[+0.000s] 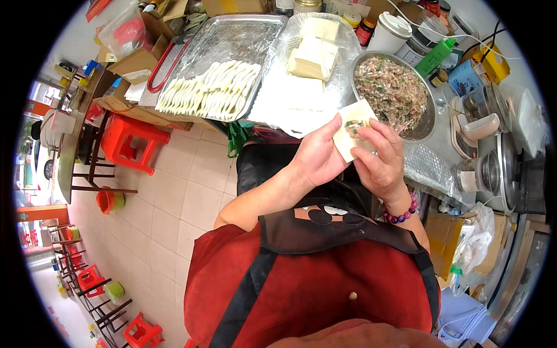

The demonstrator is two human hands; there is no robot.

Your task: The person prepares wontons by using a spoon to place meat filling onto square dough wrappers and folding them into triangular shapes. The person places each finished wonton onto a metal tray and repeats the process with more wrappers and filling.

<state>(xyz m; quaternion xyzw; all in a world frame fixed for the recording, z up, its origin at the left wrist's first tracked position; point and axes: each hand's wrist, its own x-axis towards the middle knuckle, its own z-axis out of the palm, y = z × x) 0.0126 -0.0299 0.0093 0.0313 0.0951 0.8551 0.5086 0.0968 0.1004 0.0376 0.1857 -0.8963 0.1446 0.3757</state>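
My left hand (317,152) holds a square dough wrapper (347,147) flat across its palm and fingers. A small dab of minced filling (354,128) lies on the wrapper's middle. The fingers of my right hand (382,152) touch the wrapper's right side; whether they hold a small tool is hidden. Beyond my right hand stands a steel bowl (431,126) of minced meat filling with green bits (389,89). Stacked wrappers (315,56) sit on clear plastic (278,74) ahead of my hands. To the left, a metal tray (226,39) carries rows of folded dumplings (211,91).
Jars, a white lidded tub (388,31) and a green bottle (436,56) crowd the back right. A kitchen scale (463,130) stands right of the bowl. Cardboard boxes (135,74) and a red plastic stool (130,141) are at the left, beside a tiled floor (174,191).
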